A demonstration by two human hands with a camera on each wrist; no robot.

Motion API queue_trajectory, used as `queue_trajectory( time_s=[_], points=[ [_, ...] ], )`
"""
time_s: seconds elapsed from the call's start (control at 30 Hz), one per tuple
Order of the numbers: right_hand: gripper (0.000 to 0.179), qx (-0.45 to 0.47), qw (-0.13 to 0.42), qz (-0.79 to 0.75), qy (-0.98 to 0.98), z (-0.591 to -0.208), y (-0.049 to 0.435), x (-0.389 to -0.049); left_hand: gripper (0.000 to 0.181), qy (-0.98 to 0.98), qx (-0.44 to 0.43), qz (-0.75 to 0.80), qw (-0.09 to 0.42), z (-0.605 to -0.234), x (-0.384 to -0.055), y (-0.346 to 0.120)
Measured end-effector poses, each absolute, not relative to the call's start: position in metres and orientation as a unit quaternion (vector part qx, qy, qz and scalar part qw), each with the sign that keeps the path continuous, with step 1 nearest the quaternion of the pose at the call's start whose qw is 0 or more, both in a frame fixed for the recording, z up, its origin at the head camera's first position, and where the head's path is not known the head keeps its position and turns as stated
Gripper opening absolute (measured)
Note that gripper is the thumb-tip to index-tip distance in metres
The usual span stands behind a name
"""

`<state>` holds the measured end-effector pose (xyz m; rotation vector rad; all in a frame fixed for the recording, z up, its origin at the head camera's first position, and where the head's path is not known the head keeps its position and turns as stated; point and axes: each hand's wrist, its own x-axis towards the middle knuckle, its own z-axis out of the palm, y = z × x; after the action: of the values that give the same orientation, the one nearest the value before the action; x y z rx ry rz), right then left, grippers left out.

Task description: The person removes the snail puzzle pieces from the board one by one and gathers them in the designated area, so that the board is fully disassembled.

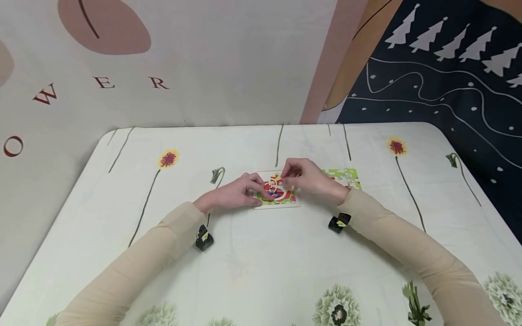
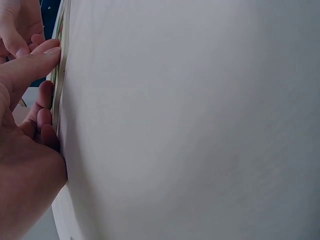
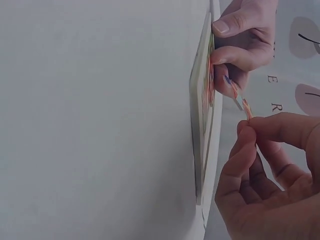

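A small puzzle board [image 1: 277,207] with a pale rim lies flat on the table, its inside showing a red, blue and green picture. My left hand [image 1: 238,191] rests at the board's left side, its index finger laid over the picture. In the right wrist view, the thumb and index finger of that left hand [image 3: 245,45] touch the board's face. My right hand [image 1: 311,181] pinches a thin, colourful puzzle piece [image 3: 242,100] between thumb and index finger, tilted above the board's right part.
A green and red patterned puzzle section [image 1: 345,174] lies right of the board, partly hidden behind my right wrist. The table [image 1: 265,262] wears a white cloth printed with flowers. A patterned wall cloth [image 1: 228,63] hangs along the far edge.
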<state>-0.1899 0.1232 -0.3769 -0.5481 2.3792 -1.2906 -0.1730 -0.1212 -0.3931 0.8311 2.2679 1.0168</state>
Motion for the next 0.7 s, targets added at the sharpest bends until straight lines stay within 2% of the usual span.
queue_trajectory(
  time_s=[0.7],
  points=[
    [0.010, -0.159, 0.142, -0.486, 0.848, -0.376, 0.155, -0.187, 0.026, 0.831, 0.303, 0.389, 0.259, -0.395, -0.174, -0.121]
  ],
)
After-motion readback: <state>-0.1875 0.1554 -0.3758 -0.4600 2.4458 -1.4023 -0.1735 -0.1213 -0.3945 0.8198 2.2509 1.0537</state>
